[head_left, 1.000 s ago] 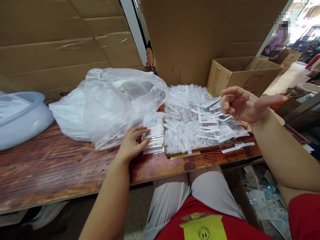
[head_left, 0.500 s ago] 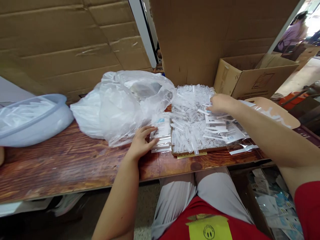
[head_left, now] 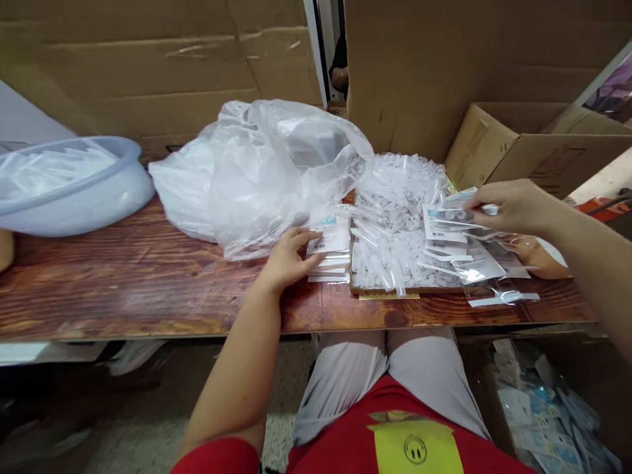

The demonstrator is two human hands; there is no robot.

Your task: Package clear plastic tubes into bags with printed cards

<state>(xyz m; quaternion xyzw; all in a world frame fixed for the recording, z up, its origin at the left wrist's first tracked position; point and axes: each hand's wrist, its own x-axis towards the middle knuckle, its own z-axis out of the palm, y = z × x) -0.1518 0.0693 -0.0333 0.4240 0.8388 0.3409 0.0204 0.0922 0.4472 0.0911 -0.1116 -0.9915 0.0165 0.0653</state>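
My left hand (head_left: 291,259) lies with fingers apart on a stack of clear packets (head_left: 336,242) with white and blue printed cards. To its right is a shallow cardboard tray heaped with short translucent plastic tubes (head_left: 390,250). More carded packets (head_left: 444,227) lie fanned over the tray's right side, clear flaps overhanging its edge. Above them, my right hand (head_left: 503,205) has its fingers pinched together. Small translucent pieces show by its fingertips, but what it grips is partly hidden. One packet (head_left: 461,196) shows just behind those fingertips.
A large white plastic bag (head_left: 247,178) sits left of the tray, and a blue-white basin of translucent pieces (head_left: 83,204) at far left. An open cardboard box (head_left: 553,158) stands behind at right. Cardboard panels rise behind the wooden table (head_left: 148,289). Below right is a box of packets (head_left: 543,421).
My right hand has moved right, away from the top of the fanned packets. My left hand stays on its stack. The camera view has shifted.
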